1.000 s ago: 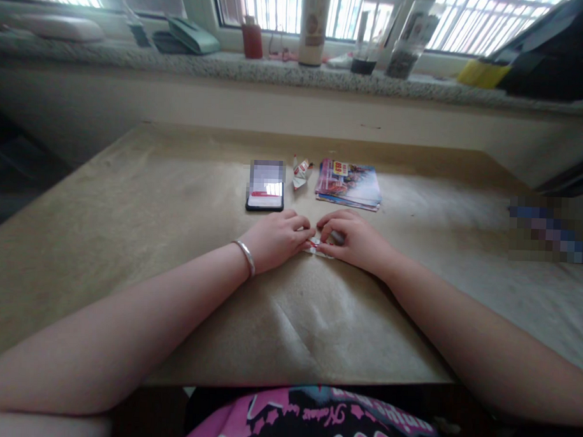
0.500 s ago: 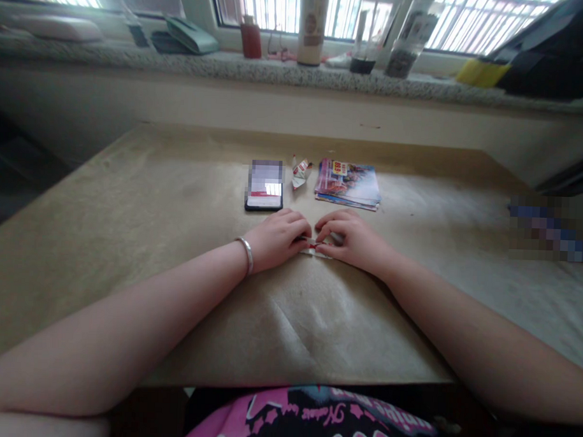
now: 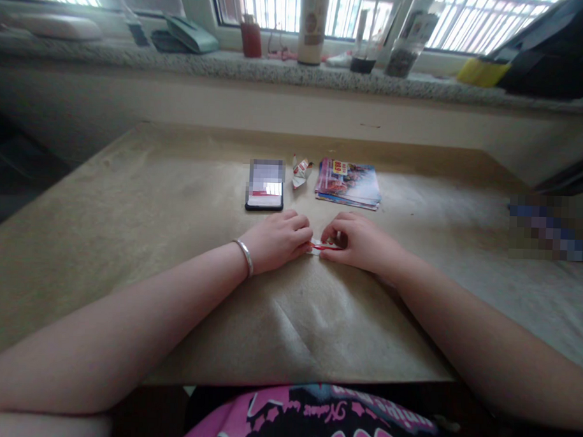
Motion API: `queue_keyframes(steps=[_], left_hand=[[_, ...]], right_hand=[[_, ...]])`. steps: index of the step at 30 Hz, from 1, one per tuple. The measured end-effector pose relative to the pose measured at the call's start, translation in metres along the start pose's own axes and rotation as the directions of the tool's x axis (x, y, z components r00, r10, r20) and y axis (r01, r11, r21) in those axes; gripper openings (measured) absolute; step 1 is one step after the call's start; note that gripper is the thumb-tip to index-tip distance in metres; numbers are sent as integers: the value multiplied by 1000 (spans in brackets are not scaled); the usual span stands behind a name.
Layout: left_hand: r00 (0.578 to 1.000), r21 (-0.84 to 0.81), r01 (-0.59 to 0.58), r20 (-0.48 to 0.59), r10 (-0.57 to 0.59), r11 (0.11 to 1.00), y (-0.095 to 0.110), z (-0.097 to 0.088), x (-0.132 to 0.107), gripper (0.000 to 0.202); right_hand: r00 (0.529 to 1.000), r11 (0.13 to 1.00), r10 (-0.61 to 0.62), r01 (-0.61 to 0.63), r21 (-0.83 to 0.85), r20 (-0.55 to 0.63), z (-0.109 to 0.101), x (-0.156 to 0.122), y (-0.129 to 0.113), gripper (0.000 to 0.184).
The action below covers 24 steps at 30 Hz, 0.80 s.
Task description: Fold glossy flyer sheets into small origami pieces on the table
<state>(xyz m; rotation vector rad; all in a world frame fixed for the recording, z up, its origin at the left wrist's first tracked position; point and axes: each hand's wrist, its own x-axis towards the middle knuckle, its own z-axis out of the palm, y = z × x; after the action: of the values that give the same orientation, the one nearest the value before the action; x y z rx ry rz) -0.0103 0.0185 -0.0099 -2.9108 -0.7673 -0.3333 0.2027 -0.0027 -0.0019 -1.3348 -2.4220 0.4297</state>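
Observation:
Between my hands lies a small folded piece of paper [image 3: 316,248], white with a red strip along it, flat on the tabletop. My left hand [image 3: 284,239], with a silver bangle at the wrist, is closed with its fingertips pressing the paper's left end. On the other side my right hand [image 3: 358,238] has thumb and bent fingers around the right end, pinching it. Much of the paper is hidden under the fingers. Just beyond stands a small folded paper shape [image 3: 300,173], white with red and green print.
A phone [image 3: 264,186] lies behind my left hand. A stack of printed leaflets [image 3: 349,183] is behind my right hand. The beige-covered table [image 3: 177,195] reaches the wall under a stone windowsill [image 3: 192,62], which bears bottles, a pouch and a black bag.
My right hand has shifted slightly to the right along the paper, and more of the red strip shows. My left hand has barely moved.

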Motion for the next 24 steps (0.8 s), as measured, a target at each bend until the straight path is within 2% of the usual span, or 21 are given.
queue_keyframes(steps=[4,11,14,19,21,24], left_hand=[[1000,-10,26,0,-26,1000,1,0,0,24],[1000,-44,26,4,-26,999,1,1,0,24],[1000,-85,29,3,-29,996,1,1,1,23],[999,-149,37,5,-36,988,1,1,2,20],[999,-175,37,-1,-38,984,1,0,1,19],[999,-205,33,-8,-35,978,1,0,0,17]], right_hand=[[995,995,98,-98,30,21,2,-1,-4,18],[982,977,183,-188,103,56,5,2,-4,16],[987,981,156,-159,107,42,6,1,-5,11],[1000,997,19,-19,71,0,5,-1,-7,8],[1000,998,26,-26,59,-4,3,-1,-7,11],[995,994,101,-102,43,24,-1,-2,-8,16]])
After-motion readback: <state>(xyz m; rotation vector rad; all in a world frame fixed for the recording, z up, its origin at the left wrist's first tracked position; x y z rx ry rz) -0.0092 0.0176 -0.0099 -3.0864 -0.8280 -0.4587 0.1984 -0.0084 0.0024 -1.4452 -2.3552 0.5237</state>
